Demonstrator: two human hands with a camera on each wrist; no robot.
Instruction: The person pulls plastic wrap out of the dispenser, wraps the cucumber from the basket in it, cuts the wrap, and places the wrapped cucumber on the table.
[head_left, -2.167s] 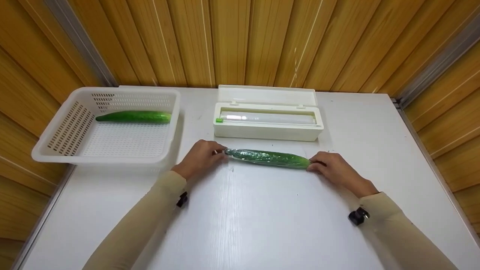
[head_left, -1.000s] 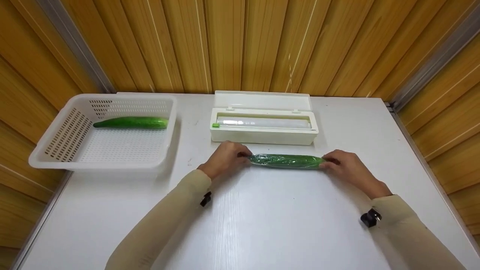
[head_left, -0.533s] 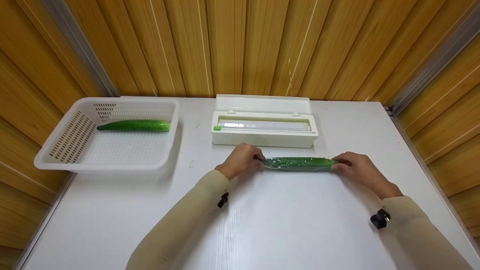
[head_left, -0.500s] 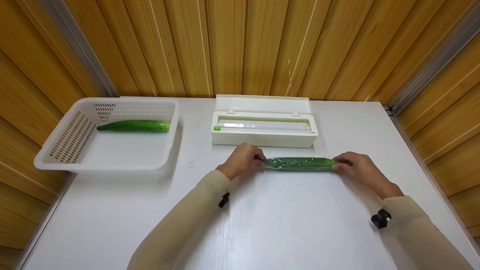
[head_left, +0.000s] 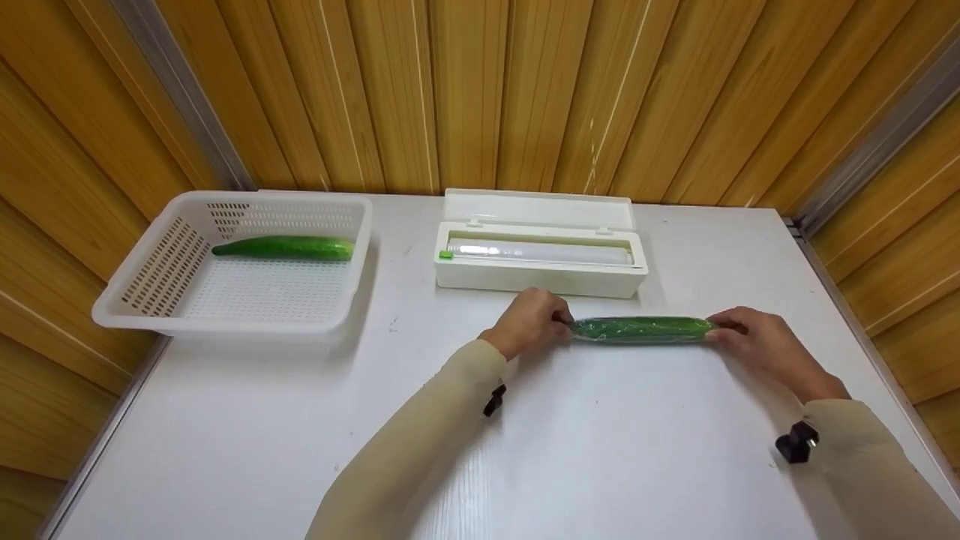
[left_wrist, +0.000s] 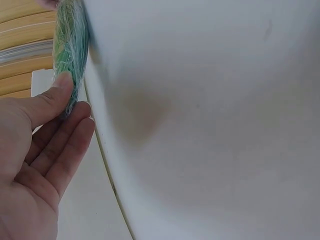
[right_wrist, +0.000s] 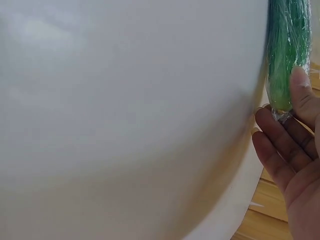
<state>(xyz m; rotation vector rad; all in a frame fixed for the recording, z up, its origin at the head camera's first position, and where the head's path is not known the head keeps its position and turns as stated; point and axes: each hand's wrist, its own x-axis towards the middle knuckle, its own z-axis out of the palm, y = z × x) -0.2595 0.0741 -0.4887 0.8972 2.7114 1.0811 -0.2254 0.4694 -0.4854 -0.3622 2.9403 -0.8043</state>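
Observation:
A cucumber [head_left: 641, 330] wrapped in clear cling film lies crosswise between the two hands, in front of the film box. My left hand [head_left: 531, 322] pinches its dark left end, where the left wrist view shows the film [left_wrist: 72, 55] gathered between thumb and fingers. At the paler right end, my right hand [head_left: 769, 345] pinches the tip with thumb and fingers. Crumpled film [right_wrist: 282, 116] pokes out past that tip in the right wrist view.
A white cling film box [head_left: 540, 281] with its lid [head_left: 538, 208] raised stands behind the cucumber, a film roll [head_left: 540, 252] inside. At the left, a white perforated basket [head_left: 225, 326] holds an unwrapped cucumber [head_left: 285, 247]. Wood-panelled walls [head_left: 465, 90] enclose the white table [head_left: 585, 465].
Both hands have carried the wrapped cucumber to the right across the table, keeping hold of its ends. It now lies more level than at first. Basket and box stay put while the view shifts slightly.

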